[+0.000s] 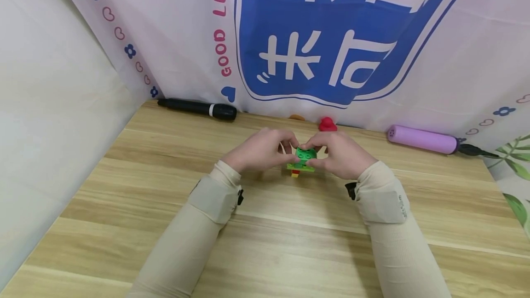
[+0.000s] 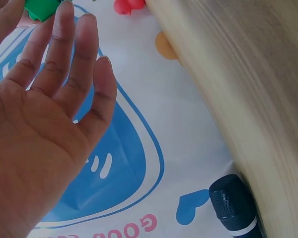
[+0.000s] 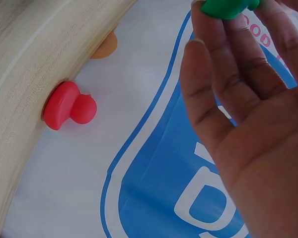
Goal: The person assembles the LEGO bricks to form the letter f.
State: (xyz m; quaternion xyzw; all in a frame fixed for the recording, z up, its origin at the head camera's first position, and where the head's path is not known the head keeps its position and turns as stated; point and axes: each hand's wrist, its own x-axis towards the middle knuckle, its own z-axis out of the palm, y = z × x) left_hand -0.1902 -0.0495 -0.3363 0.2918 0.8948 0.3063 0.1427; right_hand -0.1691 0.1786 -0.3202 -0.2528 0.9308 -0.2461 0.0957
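Both hands meet over a small stack of toy building blocks near the back of the table. On top is a green block (image 1: 305, 154) with round studs; a lighter green plate (image 1: 301, 168) lies under it, and a red and yellow piece (image 1: 295, 174) shows at the bottom. My left hand (image 1: 267, 150) pinches the green block from the left between thumb and fingers. From the right, my right hand (image 1: 340, 153) pinches the same block. Each wrist view shows only part of the green block (image 2: 41, 9) at the fingertips. The fingers hide parts of the stack.
Behind the hands, a red rubber duck (image 1: 327, 124) stands by the printed cloth (image 1: 290, 91). A black microphone (image 1: 198, 108) lies back left, a purple pump (image 1: 423, 139) with a black nozzle back right. An orange round thing (image 1: 296, 117) peeks out at the table's back edge.
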